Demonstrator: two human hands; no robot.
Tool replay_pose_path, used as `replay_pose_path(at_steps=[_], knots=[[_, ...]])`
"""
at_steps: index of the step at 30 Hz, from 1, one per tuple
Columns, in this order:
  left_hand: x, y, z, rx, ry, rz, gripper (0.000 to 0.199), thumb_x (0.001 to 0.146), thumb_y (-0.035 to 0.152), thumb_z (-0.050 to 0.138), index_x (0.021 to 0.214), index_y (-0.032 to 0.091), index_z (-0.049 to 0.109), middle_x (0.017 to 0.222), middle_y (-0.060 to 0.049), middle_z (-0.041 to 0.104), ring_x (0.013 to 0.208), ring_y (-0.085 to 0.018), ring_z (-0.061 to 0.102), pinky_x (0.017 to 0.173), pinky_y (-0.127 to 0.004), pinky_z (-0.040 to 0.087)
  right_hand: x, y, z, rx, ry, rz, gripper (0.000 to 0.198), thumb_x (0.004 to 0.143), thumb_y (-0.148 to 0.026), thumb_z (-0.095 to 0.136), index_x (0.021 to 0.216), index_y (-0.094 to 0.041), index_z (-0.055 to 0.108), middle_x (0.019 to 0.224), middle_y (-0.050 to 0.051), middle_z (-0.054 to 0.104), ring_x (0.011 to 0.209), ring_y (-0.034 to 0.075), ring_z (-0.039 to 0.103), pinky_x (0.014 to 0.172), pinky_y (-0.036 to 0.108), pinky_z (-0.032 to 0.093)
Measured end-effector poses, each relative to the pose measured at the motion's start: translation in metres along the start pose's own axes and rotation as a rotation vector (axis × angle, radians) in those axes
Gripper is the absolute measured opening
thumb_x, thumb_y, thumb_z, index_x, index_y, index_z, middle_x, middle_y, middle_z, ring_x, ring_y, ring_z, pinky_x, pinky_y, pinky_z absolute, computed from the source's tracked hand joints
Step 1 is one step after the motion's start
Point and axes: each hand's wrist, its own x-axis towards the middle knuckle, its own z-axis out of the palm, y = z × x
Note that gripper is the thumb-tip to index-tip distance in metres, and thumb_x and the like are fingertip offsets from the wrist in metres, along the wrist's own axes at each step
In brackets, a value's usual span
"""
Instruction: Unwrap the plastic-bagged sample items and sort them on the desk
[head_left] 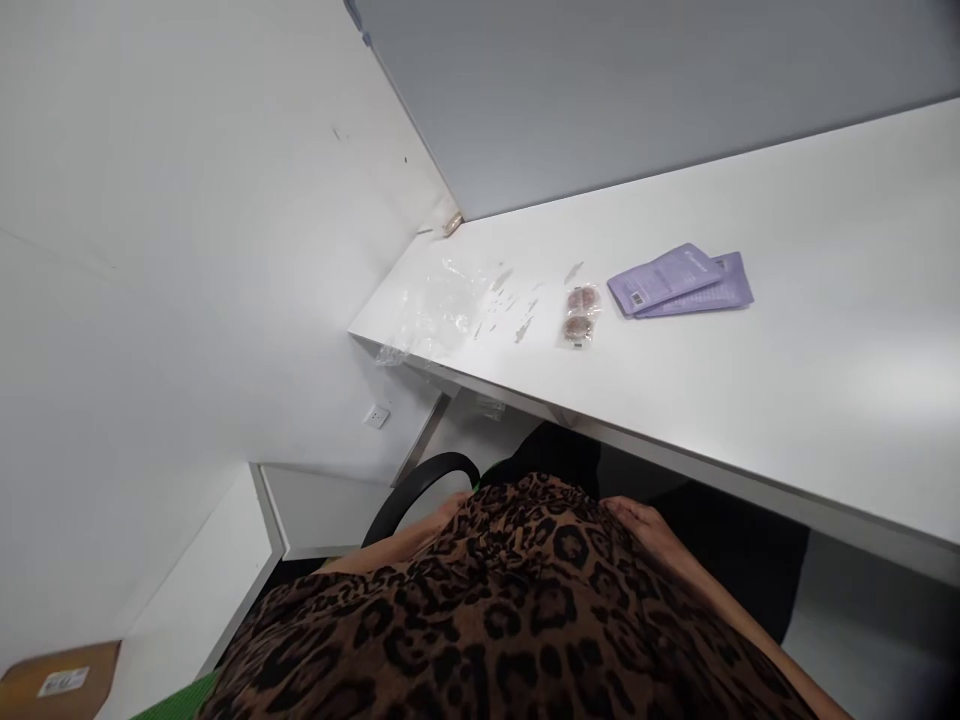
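Leopard-print garment (517, 610) under both hands, left hand (442, 515), right hand (645, 525).

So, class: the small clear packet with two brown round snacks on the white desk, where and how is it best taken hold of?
Probably pinch the snack packet at its near short end, where the flat sealed film sticks out past the two rounds. Come from the desk's front edge, the open side; the purple pouches lie to its right and clear plastic wrap to its left. Both hands rest low against the patterned garment.

Two purple pouches (679, 282), one snack packet (580, 314), one clear bag (435, 305)
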Motion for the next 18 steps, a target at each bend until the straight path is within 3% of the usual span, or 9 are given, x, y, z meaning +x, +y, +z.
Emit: replay_pose_path(at_steps=[3, 6, 10, 14, 18], knots=[[0.003, -0.001, 0.013, -0.102, 0.031, 0.024, 0.03, 0.105, 0.043, 0.066, 0.13, 0.026, 0.071, 0.142, -0.009, 0.067, 0.124, -0.024, 0.067, 0.105, -0.041, 0.061, -0.004, 0.009, -0.001, 0.068, 0.038, 0.042, 0.075, 0.069, -0.089, 0.059, 0.091, -0.02, 0.08, 0.114, 0.017, 0.079, 0.115, 0.041, 0.072, 0.108, 0.053, 0.055], [0.006, -0.001, 0.022, -0.203, 0.075, 0.054, 0.03, 0.105, 0.044, 0.064, 0.126, 0.024, 0.071, 0.139, -0.009, 0.068, 0.121, -0.023, 0.068, 0.104, -0.042, 0.061, 0.001, 0.004, -0.006, 0.02, 0.005, -0.006, 0.073, 0.068, -0.088, 0.064, 0.092, -0.021, 0.079, 0.115, 0.016, 0.079, 0.118, 0.042, 0.07, 0.111, 0.055, 0.052], [0.004, 0.002, 0.024, -0.35, 0.107, 0.096, 0.03, 0.104, 0.048, 0.062, 0.11, 0.021, 0.074, 0.12, -0.007, 0.073, 0.11, -0.019, 0.066, 0.098, -0.029, 0.054, 0.016, -0.028, 0.001, -0.066, -0.268, -0.093, 0.079, 0.079, -0.094, 0.057, 0.095, -0.02, 0.078, 0.111, 0.014, 0.078, 0.116, 0.04, 0.069, 0.106, 0.052, 0.052], [-0.003, -0.003, 0.016, -0.476, -0.031, 0.128, 0.045, 0.09, 0.061, 0.072, 0.1, 0.017, 0.073, 0.092, -0.002, 0.071, 0.088, -0.016, 0.065, 0.083, -0.027, 0.052, 0.027, -0.08, 0.029, -0.117, -0.582, -0.248, 0.073, 0.085, -0.088, 0.061, 0.103, -0.019, 0.079, 0.116, 0.011, 0.076, 0.114, 0.034, 0.068, 0.102, 0.043, 0.051], [-0.013, -0.018, 0.006, -0.492, -0.152, 0.246, 0.056, 0.083, 0.07, 0.077, 0.1, 0.016, 0.074, 0.093, -0.003, 0.071, 0.085, -0.016, 0.066, 0.082, -0.028, 0.052, 0.016, -0.119, 0.052, -0.107, -0.692, -0.335, 0.066, 0.088, -0.079, 0.069, 0.095, -0.014, 0.079, 0.092, 0.008, 0.074, 0.085, 0.023, 0.066, 0.076, 0.032, 0.049]])
